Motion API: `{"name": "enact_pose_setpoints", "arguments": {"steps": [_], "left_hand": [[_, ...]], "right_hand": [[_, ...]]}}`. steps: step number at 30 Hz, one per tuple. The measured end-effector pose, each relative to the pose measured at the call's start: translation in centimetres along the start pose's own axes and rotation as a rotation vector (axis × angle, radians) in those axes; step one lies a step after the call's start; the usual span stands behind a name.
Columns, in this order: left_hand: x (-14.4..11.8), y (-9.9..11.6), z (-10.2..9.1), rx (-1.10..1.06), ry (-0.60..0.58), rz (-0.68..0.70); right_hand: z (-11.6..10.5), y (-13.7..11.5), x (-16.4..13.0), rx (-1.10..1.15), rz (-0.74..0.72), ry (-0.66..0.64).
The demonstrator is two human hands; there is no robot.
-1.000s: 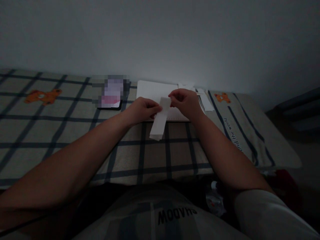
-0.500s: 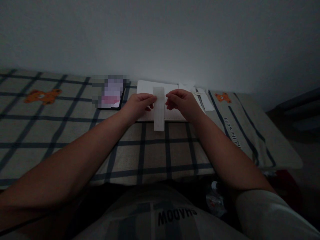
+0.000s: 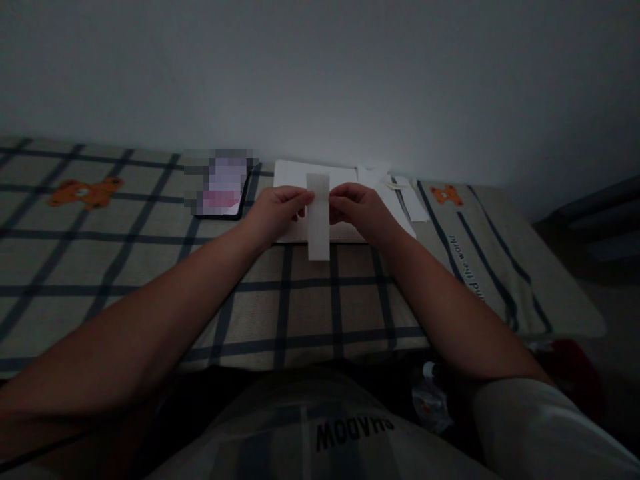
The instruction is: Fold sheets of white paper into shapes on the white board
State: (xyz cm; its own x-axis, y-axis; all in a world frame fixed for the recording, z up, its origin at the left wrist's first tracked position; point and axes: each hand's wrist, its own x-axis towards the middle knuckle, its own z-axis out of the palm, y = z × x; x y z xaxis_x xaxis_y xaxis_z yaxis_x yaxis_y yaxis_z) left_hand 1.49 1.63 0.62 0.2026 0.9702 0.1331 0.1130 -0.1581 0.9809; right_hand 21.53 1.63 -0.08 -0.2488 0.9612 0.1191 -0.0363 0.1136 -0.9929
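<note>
Pinching white paper strip (image 3: 319,217) upright: left hand (image 3: 274,212), right hand (image 3: 361,210) gripping opposite long edges.

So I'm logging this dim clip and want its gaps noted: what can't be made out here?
- Phone screen: pixelated, head view.
- White sheet: its middle hidden by both hands and the paper strip.
- Left hand and right hand fingertips: too dim to resolve.

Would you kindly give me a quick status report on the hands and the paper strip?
Left hand and right hand pinching paper strip, upright. White pad behind it. Phone left, clear.
</note>
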Motion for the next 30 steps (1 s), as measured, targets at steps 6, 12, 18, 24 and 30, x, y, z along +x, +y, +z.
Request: {"name": "enact_pose_setpoints", "arguments": {"steps": [6, 12, 18, 24, 30], "left_hand": [[0.1, 0.1, 0.1, -0.041, 0.068, -0.008], [0.2, 0.0, 0.1, -0.140, 0.096, 0.023], [0.0, 0.3, 0.2, -0.145, 0.076, 0.005], [-0.3, 0.3, 0.5, -0.092, 0.094, 0.045], [-0.1, 0.2, 0.5, -0.198, 0.170, 0.052]], "right_hand": [[0.5, 0.0, -0.2, 0.005, 0.053, -0.025], [1.0, -0.8, -0.5, 0.035, 0.045, -0.026], [0.7, -0.4, -0.5, -0.014, 0.038, -0.020], [0.8, 0.3, -0.2, 0.012, 0.068, 0.029], [1.0, 0.3, -0.2, 0.037, 0.163, 0.017]]}}
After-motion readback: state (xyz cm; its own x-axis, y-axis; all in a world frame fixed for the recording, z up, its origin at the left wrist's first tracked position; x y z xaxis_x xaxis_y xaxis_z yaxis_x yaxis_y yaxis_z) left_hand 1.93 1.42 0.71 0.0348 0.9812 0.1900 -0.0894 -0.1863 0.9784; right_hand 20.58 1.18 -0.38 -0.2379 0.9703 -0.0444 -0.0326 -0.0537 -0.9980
